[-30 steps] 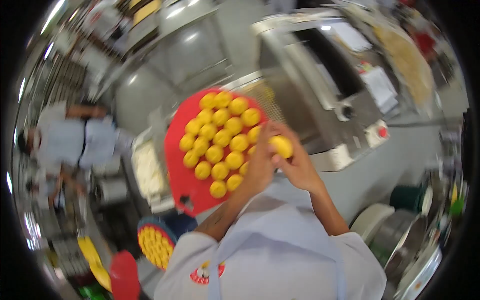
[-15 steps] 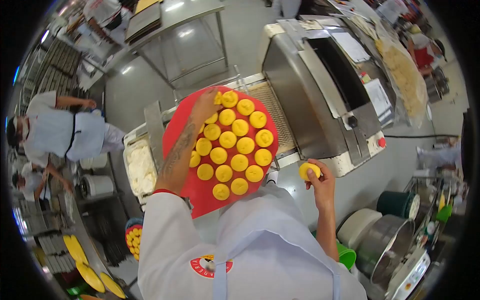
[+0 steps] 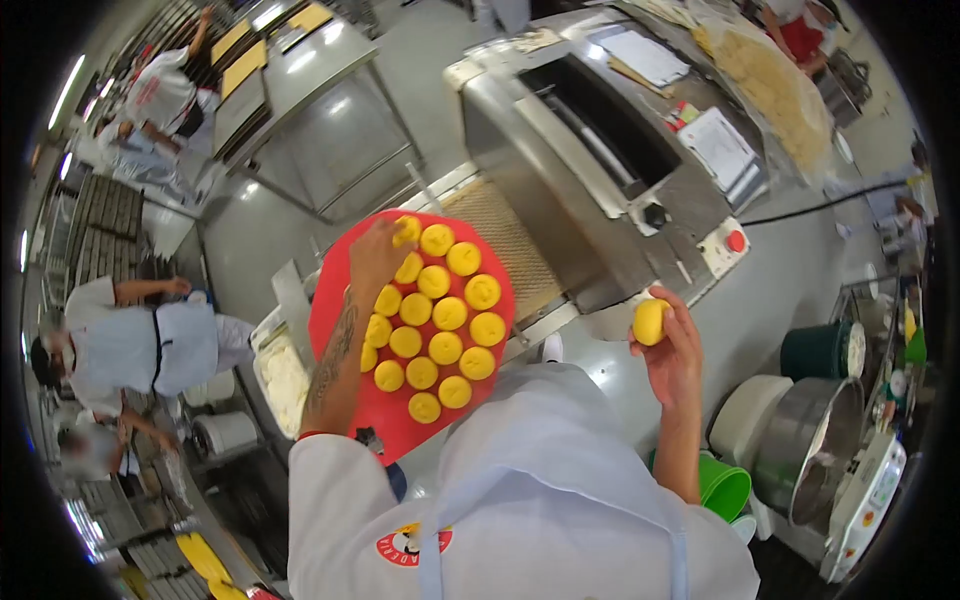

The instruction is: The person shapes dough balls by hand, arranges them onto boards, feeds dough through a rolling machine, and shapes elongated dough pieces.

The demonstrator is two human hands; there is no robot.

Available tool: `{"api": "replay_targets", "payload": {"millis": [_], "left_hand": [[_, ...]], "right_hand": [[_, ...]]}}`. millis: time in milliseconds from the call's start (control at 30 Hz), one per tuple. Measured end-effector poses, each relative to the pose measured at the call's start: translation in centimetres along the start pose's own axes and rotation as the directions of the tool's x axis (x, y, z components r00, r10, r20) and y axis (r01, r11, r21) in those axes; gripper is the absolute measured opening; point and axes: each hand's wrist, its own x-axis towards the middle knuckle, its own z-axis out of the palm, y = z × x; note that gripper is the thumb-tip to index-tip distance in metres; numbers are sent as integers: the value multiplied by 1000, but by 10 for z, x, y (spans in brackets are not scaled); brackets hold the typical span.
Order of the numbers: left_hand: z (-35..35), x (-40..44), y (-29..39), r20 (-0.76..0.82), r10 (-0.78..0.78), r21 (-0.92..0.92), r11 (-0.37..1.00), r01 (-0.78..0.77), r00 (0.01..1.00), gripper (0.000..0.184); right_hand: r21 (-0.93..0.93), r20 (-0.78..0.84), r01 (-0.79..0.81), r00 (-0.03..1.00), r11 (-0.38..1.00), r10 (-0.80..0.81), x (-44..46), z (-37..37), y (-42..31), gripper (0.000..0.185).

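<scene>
A red round board [image 3: 400, 425] in front of me carries several rows of round yellow dough pieces [image 3: 450, 313], with dents in their tops. My left hand [image 3: 378, 255] reaches over the far left part of the board, its fingers closed on a dough piece [image 3: 406, 231] at the edge. Part of the left rows lies hidden under my forearm. Off to the right, away from the board, my right hand [image 3: 672, 335] holds up a smooth yellow dough ball [image 3: 649, 322] between thumb and fingers.
Beyond the board stands a steel machine [image 3: 560, 190] with a mesh belt [image 3: 510, 240] and red button [image 3: 736, 241]. A white tub [image 3: 283, 380] sits left. A co-worker [image 3: 150, 335] stands further left. At right are a green bucket [image 3: 722, 487] and steel mixing bowl [image 3: 810, 450].
The view has shifted, so the machine sits further left and higher. My right hand has risen, and its dough ball is turned differently. My left hand stays at the board's far left edge.
</scene>
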Motion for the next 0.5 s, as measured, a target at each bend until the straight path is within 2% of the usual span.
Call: {"api": "replay_targets", "payload": {"millis": [33,67,167,233,267,367,400,433,467,500], "left_hand": [[6,4,12,62,118,125,984,-125,991,46],[9,10,20,72,142,153,977,-151,987,47],[9,28,18,111,209,248,941,-231,972,51],[9,38,28,149,88,188,975,-116,985,47],[5,43,29,167,23,167,985,-51,986,44],[51,48,-61,55,-219,-186,956,225,974,38],[41,40,-61,31,-357,-461,824,330,934,38],[24,31,-58,48,-491,-698,607,381,870,38],[5,25,-55,106,-604,-868,331,369,790,38],[-12,17,-43,145,-614,-916,213,340,776,37]], "right_hand": [[7,38,19,999,1000,-19,7,-3,-9,44],[18,72,43,996,999,-44,15,-6,-19,46],[-109,-36,354,933,929,-359,40,-5,-61,52],[-355,-42,589,766,726,-641,62,-8,-99,57],[-367,-28,646,711,669,-702,67,-5,-122,55],[-418,35,787,512,453,-858,79,17,-175,52],[-419,53,835,413,355,-909,96,25,-180,49],[-422,70,871,309,253,-948,113,34,-184,46],[-404,76,906,173,128,-982,140,46,-182,41],[-522,111,838,250,157,-962,157,60,-175,38]]}}
